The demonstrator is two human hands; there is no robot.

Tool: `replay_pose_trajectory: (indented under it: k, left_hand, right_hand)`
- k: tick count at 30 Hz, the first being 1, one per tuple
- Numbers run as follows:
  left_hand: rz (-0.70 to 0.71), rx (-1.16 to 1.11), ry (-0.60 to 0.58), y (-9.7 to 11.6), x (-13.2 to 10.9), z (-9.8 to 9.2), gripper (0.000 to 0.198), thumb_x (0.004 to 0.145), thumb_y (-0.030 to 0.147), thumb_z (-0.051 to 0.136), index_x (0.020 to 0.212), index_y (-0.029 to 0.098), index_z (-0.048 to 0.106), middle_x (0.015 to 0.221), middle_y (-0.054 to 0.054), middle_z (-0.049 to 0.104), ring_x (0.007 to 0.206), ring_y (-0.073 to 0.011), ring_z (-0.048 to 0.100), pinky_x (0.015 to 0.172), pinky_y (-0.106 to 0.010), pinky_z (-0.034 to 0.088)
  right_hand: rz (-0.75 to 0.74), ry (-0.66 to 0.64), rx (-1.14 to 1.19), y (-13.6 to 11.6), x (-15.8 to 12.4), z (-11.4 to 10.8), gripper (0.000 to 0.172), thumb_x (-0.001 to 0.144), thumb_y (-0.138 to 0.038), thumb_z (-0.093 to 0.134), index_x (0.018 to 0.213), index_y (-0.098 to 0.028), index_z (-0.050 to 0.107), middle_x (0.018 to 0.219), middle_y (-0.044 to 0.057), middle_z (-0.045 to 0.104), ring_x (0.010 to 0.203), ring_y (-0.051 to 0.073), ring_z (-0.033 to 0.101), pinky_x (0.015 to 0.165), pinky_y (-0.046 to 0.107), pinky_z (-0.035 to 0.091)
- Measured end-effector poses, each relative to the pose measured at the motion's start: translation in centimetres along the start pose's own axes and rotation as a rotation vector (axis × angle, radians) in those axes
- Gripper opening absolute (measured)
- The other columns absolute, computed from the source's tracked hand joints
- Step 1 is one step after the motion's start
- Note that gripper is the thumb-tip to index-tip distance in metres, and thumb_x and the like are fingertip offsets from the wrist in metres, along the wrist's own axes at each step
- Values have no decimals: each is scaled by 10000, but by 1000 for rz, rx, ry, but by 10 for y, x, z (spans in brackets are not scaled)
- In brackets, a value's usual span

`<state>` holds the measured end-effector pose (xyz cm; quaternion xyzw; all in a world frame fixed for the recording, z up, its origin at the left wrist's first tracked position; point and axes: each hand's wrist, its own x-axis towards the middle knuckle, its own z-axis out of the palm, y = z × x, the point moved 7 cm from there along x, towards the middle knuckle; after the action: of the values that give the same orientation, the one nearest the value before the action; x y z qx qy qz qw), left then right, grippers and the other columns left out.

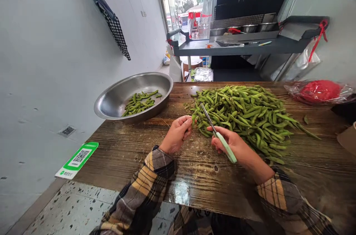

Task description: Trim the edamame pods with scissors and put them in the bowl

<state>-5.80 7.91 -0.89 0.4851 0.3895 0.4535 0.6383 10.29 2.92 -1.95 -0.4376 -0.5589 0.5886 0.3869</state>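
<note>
Between the thumb and fingers of my left hand (178, 133) is a green edamame pod (194, 119), its tip pointing up. My right hand (233, 145) grips a pair of scissors (226, 147) with pale green handles. The dark blades point up and to the left, a little to the right of the held pod. Beyond and to the right of both hands lies a large heap of edamame pods (244, 112) on the wooden table (125, 153). A wide metal basin (111, 103) at the back left holds a small number of pods (140, 102).
A green and white QR code card (79, 159) lies at the table's left edge by the wall. A red item in clear plastic (319, 91) sits at the far right. Behind the table stands a grey cart (194, 46) with metal containers (249, 28).
</note>
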Motion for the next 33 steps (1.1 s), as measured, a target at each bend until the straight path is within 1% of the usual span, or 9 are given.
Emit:
replay_pose_trajectory:
  k: [2,5,11,15,19,25,27,29,33]
  left_hand:
    - [11,-25,-2,1,-1,1,317,759,427,693,804,162,526,549,75,410,389,-27,289,389,-173,151]
    - [25,16,-6,1,-2,3,318,770,430,684,843,151,552,522,81,388,397,-30,278,392,-177,158]
    - [44,142,-41,1,-4,11,334,773,459,672,808,145,563,515,82,374,433,-34,274,425,-183,194]
    - [43,175,-37,2,-6,11,332,768,459,668,769,150,548,519,85,355,436,-36,277,436,-190,200]
    - [56,213,-15,3,-6,9,323,763,459,668,795,151,576,514,84,355,440,-44,275,446,-199,202]
    - [96,355,16,12,-6,6,301,740,428,693,731,142,601,546,60,411,486,-57,301,473,-209,235]
    - [98,396,20,15,-6,4,292,743,418,690,724,138,608,560,54,429,495,-58,308,474,-208,241]
    - [80,388,35,16,-6,0,284,738,406,698,724,140,600,554,61,417,480,-51,293,460,-204,226]
    - [30,179,67,10,-3,-8,274,744,391,700,777,160,557,527,86,392,416,-32,262,411,-193,165]
  right_hand:
    - [-13,-25,-47,-1,0,3,602,767,-468,666,1240,-115,548,772,-3,506,628,119,445,571,260,396]
    - [-25,-68,-103,-2,-1,7,594,776,-440,658,1257,-111,540,788,2,518,647,123,437,603,265,384]
    - [-33,-118,-145,-3,-2,10,585,777,-408,661,1268,-115,542,801,6,546,683,139,469,664,277,395]
    - [-44,-87,-194,-2,-1,7,549,779,-409,672,1241,-126,579,801,6,576,692,144,490,670,273,404]
    - [-58,-37,-271,0,0,2,508,785,-443,668,1180,-126,632,801,19,619,708,162,524,681,286,428]
    - [-88,0,-377,4,2,-1,537,779,-470,674,1184,-117,660,908,74,709,888,258,619,827,364,473]
    - [-87,-7,-373,5,2,-1,519,780,-466,673,1161,-115,676,965,86,719,896,266,632,824,365,481]
    - [-91,-17,-367,5,2,0,488,779,-462,676,1127,-120,693,978,84,722,875,258,638,800,352,484]
    - [-87,-14,-320,4,2,2,455,799,-467,656,1105,-133,693,869,48,693,722,186,595,676,299,465]
